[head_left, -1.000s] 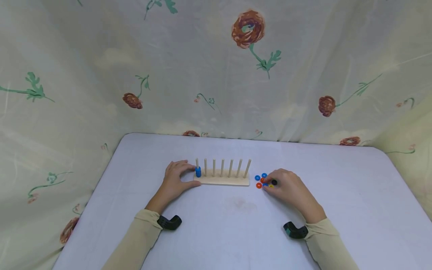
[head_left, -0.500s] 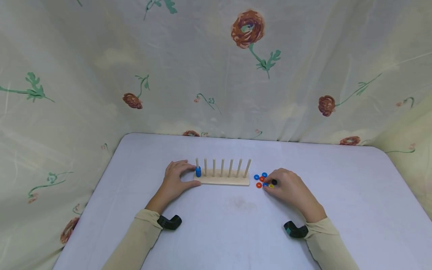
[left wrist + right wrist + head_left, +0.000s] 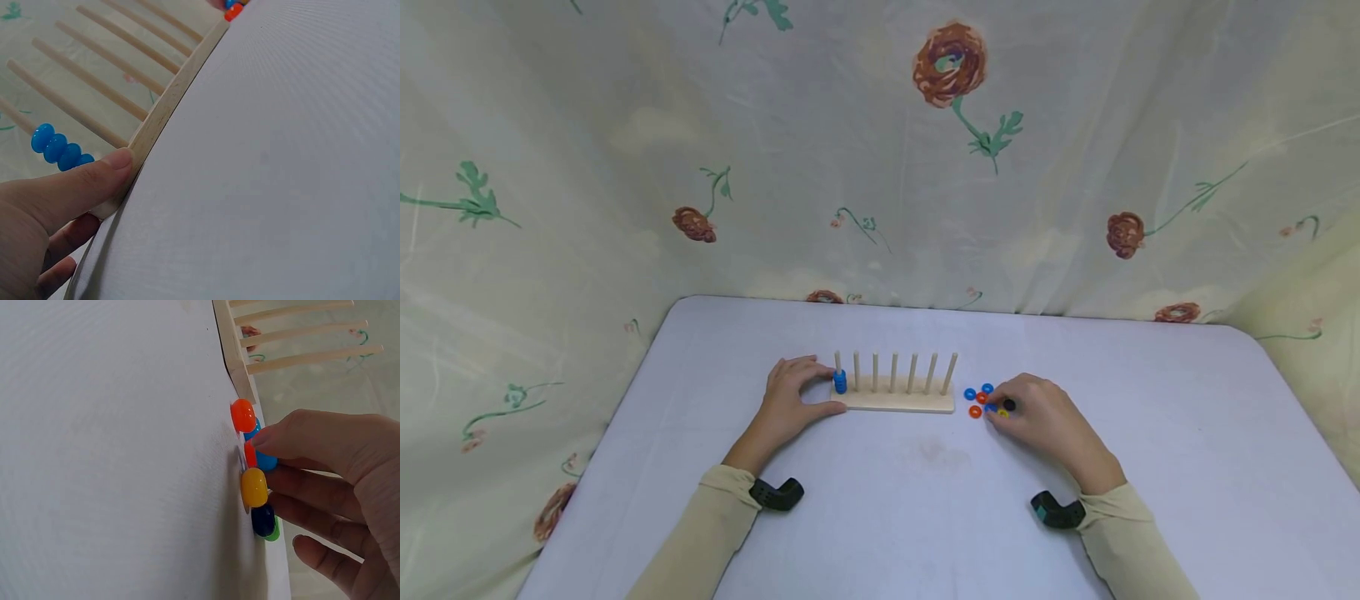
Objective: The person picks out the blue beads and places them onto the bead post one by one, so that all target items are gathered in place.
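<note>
A wooden peg rack (image 3: 895,402) with a row of upright pegs stands on the table. Several blue rings (image 3: 840,382) are stacked on its leftmost peg. My left hand (image 3: 792,395) grips that end of the rack, its thumb on the front edge of the base. To the right of the rack my right hand (image 3: 1043,413) is down among loose rings, pinching a blue ring (image 3: 267,460) between thumb and finger. Around its fingertips lie an orange ring (image 3: 242,415), a yellow ring (image 3: 254,487), a dark ring (image 3: 263,520) and a green ring (image 3: 274,530), partly hidden.
Two more blue rings, one of them a blue ring (image 3: 970,393) nearest the rack, lie beyond the right fingertips. The white table (image 3: 917,517) reaches back to a flowered curtain (image 3: 775,150). Each wrist wears a black device (image 3: 777,495).
A blue and an orange ring beside the right fingertips have shifted slightly left. Both hands stay almost where they were, the left one still on the rack.
</note>
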Demonstrator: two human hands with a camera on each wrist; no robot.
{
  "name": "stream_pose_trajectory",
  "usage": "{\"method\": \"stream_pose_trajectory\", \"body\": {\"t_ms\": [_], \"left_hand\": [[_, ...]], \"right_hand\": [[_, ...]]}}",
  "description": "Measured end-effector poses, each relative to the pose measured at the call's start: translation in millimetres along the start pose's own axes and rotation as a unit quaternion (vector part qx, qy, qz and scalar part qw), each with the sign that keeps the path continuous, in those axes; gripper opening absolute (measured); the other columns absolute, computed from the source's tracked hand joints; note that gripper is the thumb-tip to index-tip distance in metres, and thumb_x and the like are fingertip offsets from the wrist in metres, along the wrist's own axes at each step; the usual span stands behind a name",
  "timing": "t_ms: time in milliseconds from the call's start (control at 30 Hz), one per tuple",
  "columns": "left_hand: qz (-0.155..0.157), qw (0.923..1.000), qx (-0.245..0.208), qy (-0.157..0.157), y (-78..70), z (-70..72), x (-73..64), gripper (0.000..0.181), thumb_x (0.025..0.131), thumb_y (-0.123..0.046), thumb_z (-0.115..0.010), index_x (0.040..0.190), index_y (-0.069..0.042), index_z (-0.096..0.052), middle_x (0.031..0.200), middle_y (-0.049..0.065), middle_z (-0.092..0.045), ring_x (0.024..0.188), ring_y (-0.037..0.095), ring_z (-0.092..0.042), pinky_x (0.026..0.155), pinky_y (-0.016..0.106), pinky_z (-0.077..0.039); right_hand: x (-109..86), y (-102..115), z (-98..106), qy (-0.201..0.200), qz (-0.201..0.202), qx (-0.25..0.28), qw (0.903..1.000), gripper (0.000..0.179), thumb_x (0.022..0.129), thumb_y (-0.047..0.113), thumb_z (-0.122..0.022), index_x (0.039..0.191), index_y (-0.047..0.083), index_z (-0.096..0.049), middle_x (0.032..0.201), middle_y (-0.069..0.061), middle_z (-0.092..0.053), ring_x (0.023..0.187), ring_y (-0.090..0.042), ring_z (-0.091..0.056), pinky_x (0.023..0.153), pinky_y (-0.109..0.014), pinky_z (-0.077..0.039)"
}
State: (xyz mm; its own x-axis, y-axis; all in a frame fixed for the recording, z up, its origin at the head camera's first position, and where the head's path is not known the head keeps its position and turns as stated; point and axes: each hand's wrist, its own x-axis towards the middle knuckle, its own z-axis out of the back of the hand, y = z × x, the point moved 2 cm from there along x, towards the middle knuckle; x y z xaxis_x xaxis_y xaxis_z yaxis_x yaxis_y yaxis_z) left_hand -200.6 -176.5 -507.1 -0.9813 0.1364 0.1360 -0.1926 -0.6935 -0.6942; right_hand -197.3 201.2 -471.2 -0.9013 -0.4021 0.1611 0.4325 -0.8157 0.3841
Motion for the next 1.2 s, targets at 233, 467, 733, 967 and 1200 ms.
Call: {"method": "stream_pose_trajectory", "body": {"t_ms": [233,467,733,967,1200], "left_hand": [[0.0,1.0,0.0,-0.001,0.2,0.0,0.2,0.057,0.075,-0.033,-0.093,0.124,-0.012,-0.072,0.137,0.01,-0.068,0.148,0.032,-0.044,0.132,0.058,-0.01],[0.003,1.0,0.004,-0.001,0.0,0.6,0.6,0.057,0.075,-0.033,-0.093,0.125,-0.012,-0.073,0.138,0.01,-0.068,0.148,0.032,-0.044,0.132,0.057,-0.01],[-0.001,1.0,0.006,0.001,-0.9,0.9,0.5,0.057,0.076,-0.034,-0.092,0.124,-0.012,-0.073,0.137,0.011,-0.068,0.147,0.032,-0.045,0.132,0.058,-0.01],[-0.001,1.0,0.01,0.001,-1.5,1.3,0.4,0.057,0.076,-0.034,-0.092,0.124,-0.012,-0.073,0.137,0.011,-0.069,0.147,0.032,-0.045,0.132,0.058,-0.011],[-0.001,1.0,0.009,0.0,-1.3,1.2,0.1,0.057,0.076,-0.034,-0.092,0.125,-0.012,-0.073,0.136,0.01,-0.069,0.147,0.032,-0.045,0.132,0.057,-0.011]], "right_hand": [[-0.5,0,1,-0.028,0.019,0.013,0.9993,0.013,0.082,0.014,-0.084,0.094,0.014,-0.081,0.097,-0.002,-0.078,0.095,-0.022,-0.071,0.087,-0.046,-0.061],[0.1,0,2,-0.044,0.034,0.018,0.9983,0.013,0.082,0.012,-0.085,0.095,0.014,-0.082,0.096,-0.002,-0.078,0.094,-0.021,-0.072,0.085,-0.044,-0.061],[0.2,2,5,-0.061,0.052,0.034,0.9962,0.015,0.082,0.009,-0.086,0.096,0.012,-0.082,0.094,-0.001,-0.078,0.092,-0.021,-0.072,0.083,-0.043,-0.061],[5.2,10,13,-0.067,0.048,0.056,0.995,0.019,0.082,0.011,-0.087,0.101,0.012,-0.081,0.099,-0.003,-0.078,0.097,-0.023,-0.073,0.086,-0.047,-0.063],[12.9,23,25,-0.092,0.059,0.084,0.9904,0.022,0.083,0.013,-0.087,0.104,0.013,-0.081,0.101,-0.003,-0.079,0.098,-0.024,-0.073,0.084,-0.049,-0.063]]}}
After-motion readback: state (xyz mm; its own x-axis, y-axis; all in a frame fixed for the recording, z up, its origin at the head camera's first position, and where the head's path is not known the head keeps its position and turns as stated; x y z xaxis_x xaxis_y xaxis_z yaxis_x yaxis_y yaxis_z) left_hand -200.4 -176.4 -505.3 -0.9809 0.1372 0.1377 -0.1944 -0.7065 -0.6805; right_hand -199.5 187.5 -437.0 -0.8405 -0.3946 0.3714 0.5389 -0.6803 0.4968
